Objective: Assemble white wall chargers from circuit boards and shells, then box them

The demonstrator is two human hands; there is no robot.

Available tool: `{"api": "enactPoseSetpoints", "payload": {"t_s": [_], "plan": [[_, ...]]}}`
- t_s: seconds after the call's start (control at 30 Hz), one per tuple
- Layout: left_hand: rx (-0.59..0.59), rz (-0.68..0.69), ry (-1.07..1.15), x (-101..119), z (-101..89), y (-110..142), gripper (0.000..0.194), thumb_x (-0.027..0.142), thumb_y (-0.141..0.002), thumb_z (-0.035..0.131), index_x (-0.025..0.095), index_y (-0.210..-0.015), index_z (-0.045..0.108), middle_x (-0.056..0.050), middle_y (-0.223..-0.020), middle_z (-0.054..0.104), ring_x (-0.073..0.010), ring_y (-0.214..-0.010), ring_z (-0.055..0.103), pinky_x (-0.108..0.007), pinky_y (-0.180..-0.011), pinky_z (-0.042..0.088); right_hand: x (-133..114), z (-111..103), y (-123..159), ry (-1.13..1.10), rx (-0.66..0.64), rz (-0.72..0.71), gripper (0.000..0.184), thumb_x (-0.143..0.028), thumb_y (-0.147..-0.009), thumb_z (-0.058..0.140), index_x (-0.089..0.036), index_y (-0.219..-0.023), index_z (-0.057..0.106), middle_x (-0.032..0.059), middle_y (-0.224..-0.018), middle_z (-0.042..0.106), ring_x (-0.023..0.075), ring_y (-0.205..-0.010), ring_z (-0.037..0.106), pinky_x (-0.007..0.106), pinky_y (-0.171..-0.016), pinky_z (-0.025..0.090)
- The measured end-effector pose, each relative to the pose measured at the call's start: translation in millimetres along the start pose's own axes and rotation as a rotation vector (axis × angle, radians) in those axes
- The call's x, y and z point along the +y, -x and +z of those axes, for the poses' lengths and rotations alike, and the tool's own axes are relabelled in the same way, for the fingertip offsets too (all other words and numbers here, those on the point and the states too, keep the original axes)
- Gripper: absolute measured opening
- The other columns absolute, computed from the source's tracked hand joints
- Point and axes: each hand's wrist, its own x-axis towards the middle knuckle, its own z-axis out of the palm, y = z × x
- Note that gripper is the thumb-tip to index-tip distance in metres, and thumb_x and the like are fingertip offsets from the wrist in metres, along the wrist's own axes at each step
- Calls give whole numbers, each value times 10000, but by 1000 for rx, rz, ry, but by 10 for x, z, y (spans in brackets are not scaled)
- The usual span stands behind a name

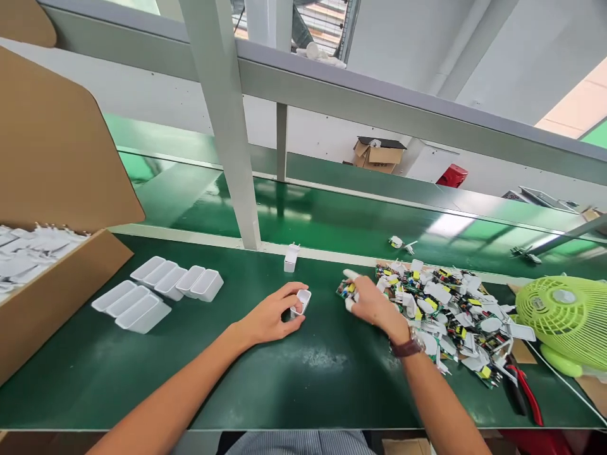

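My left hand curls its fingers and thumb round a small white plastic charger housing, its open side up, on the green bench. My right hand, with white covers on its fingertips, pinches a small circuit board with yellow and blue parts, low over the bench and apart from the housing. Behind my left hand stands a white charger with prongs on top. Several empty white housings lie in rows to the left. A heap of circuit boards with white covers lies beside my right hand.
At the left edge stands an open cardboard box of white plastic parts. A green fan and red-handled pliers are at the right. A metal post rises at the back, before a green conveyor belt carrying a few boards.
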Motion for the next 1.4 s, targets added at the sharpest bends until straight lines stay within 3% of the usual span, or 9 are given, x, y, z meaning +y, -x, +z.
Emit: {"api": "enactPoseSetpoints", "payload": {"t_s": [0.1,0.23,0.37,0.47,0.57,0.63,0.8,1.13,1.4], "plan": [[9,-35,-20,-34,-55,22,129,263,-923,613,207,-1031,570,-122,-1428,527,-236,-1196,630,-351,-995,533,-136,234,140,-199,19,-279,698,-139,-857,600,-131,-1522,389,157,-1400,578,267,-1298,544,399,-1109,445],[-6,-120,-7,-60,-74,25,496,307,-900,676,226,-1348,479,-127,-1432,534,-259,-1217,620,-387,-1012,547,-95,532,249,-309,111,-280,663,-197,-843,662,-188,-1472,454,153,-1416,562,331,-1337,515,535,-1119,448],[-30,-230,40,-62,-34,20,646,398,-873,733,235,-1430,450,-133,-1424,556,-295,-1216,628,-439,-1028,548,-75,637,299,-443,231,-269,503,-198,-873,600,-204,-1372,538,128,-1223,637,281,-1148,629,476,-983,563],[-17,-279,88,-74,16,19,777,412,-830,784,240,-1484,402,-142,-1450,538,-315,-1254,611,-470,-1057,532,-157,530,302,-598,331,-277,501,-181,-889,557,-227,-1387,521,125,-1273,603,235,-1081,649,381,-863,613],[33,-254,116,-102,74,27,819,351,-812,806,250,-1501,374,-134,-1431,544,-305,-1244,614,-469,-1065,528,-263,374,278,-715,349,-370,490,-191,-932,534,-263,-1415,503,112,-1322,575,200,-1037,658,301,-750,622],[90,-214,113,-117,111,32,821,324,-832,793,266,-1517,343,-126,-1407,556,-297,-1235,616,-475,-1067,527,-329,327,262,-684,367,-417,514,-206,-934,572,-269,-1437,481,116,-1343,577,208,-1057,667,313,-781,628],[172,-91,58,-105,160,27,801,303,-920,713,282,-1568,244,-131,-1364,574,-299,-1274,577,-526,-1093,500,-447,423,275,-483,440,-453,621,-153,-962,527,-249,-1546,338,152,-1424,557,269,-1289,594,440,-1037,569],[154,-54,26,-122,188,16,811,270,-960,661,275,-1607,174,-143,-1406,576,-296,-1333,536,-542,-1117,485,-567,338,302,-352,364,-419,729,-103,-947,478,-185,-1608,180,197,-1397,575,302,-1250,630,460,-1000,599],[167,-17,7,-84,167,-3,825,259,-954,667,275,-1609,166,-143,-1381,597,-301,-1318,556,-550,-1102,497,-625,312,302,-285,402,-408,801,-102,-938,451,-172,-1634,60,201,-1356,601,306,-1207,651,469,-973,607]]}}
